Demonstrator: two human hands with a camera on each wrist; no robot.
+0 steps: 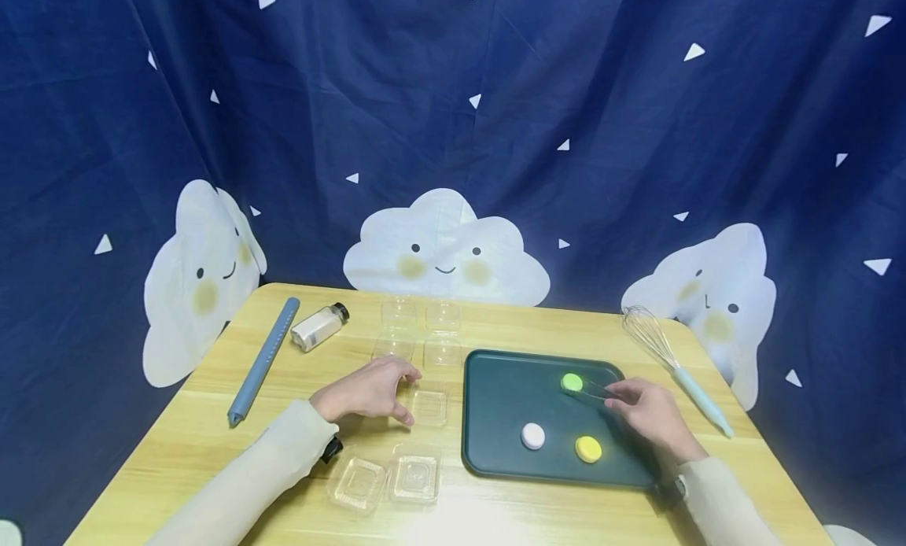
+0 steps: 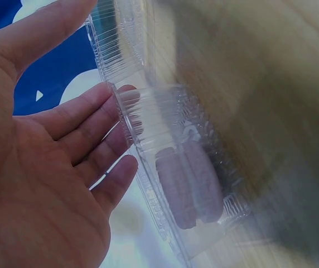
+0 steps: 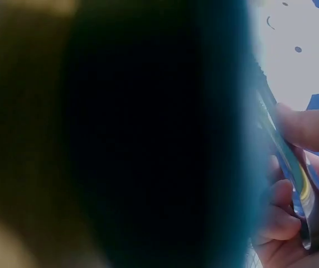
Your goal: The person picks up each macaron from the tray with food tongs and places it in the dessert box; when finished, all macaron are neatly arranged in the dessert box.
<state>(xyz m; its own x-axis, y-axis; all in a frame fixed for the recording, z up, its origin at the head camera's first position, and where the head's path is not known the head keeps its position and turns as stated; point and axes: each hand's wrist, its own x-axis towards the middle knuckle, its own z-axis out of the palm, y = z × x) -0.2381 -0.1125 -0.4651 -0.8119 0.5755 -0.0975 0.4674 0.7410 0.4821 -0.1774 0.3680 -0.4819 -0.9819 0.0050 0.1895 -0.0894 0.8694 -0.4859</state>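
Note:
My right hand [image 1: 651, 416] grips a pair of small metal tongs [image 3: 310, 209], thumb on one side and fingers on the other. The tongs' tips reach the green macaron [image 1: 572, 383] on the dark green tray [image 1: 495, 373]. A white macaron [image 1: 533, 436] and a yellow macaron [image 1: 588, 449] lie nearer the tray's front. To the left of the tray, my left hand [image 1: 371, 389] has thumb and fingers spread beside a clear plastic box [image 1: 429, 404]. In the left wrist view, its fingertips overlap the rim of a clear box [image 2: 131, 134] with a pinkish macaron [image 2: 190, 184] inside.
Several clear boxes [image 1: 442, 349] stand at the back, and two more boxes [image 1: 414, 477] near the front. A blue rolling pin [image 1: 263, 365] and a black-capped jar [image 1: 318, 327] lie at left. At right, a whisk [image 1: 697, 392] lies beyond the tray.

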